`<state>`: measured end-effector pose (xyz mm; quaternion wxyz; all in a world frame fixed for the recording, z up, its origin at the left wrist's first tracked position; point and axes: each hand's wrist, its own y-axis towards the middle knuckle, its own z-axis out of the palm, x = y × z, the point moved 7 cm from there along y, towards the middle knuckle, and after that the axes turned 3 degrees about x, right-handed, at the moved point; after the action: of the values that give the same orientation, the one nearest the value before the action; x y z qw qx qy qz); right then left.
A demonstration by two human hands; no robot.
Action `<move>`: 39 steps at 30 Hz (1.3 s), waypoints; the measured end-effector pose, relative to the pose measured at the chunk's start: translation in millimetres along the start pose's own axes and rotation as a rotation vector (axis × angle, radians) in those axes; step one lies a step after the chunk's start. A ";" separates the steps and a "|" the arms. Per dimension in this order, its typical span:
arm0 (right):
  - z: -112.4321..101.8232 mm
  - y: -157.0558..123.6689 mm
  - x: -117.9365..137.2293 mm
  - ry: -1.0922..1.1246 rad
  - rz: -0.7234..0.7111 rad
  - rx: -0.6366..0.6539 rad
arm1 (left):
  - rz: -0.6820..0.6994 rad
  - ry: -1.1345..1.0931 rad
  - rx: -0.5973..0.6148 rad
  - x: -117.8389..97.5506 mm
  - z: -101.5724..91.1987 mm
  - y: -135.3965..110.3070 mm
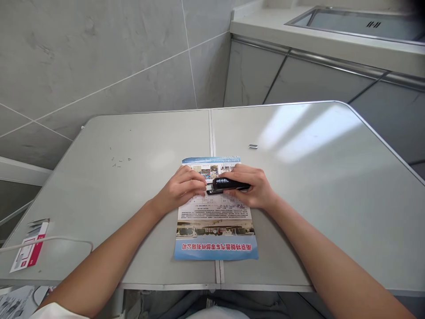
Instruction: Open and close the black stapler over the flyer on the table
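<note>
- The right hand (255,187) is grasping a black stapler (230,183) in the middle of the frame, its fingers closing around the body from above and below.
- The left hand (175,189) is reaching in from the left with bent fingers at the stapler's front end; whether they are gripping it, I cannot tell.
- Beneath both hands, a printed leaflet (215,213) is lying on the desk (156,141) at centre, its red characters showing upside down on the lower blue band.
- Short staple strips (253,145) are resting right of centre, above the right hand.
- Small dark bits (129,159) are lying scattered left of centre.
- At lower left, a white cable (59,238) is crossing a red-and-white packet (29,250).
</note>
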<state>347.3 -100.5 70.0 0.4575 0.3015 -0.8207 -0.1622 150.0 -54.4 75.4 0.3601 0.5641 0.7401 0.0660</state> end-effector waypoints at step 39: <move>-72.8 -29.9 -46.4 -0.221 0.609 0.098 | -0.101 0.141 0.198 4.5 42.3 -6.5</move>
<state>437.9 -92.8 61.9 0.3782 0.0446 -0.9246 -0.0098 170.1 -65.7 39.2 0.2527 0.5529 0.7939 0.0135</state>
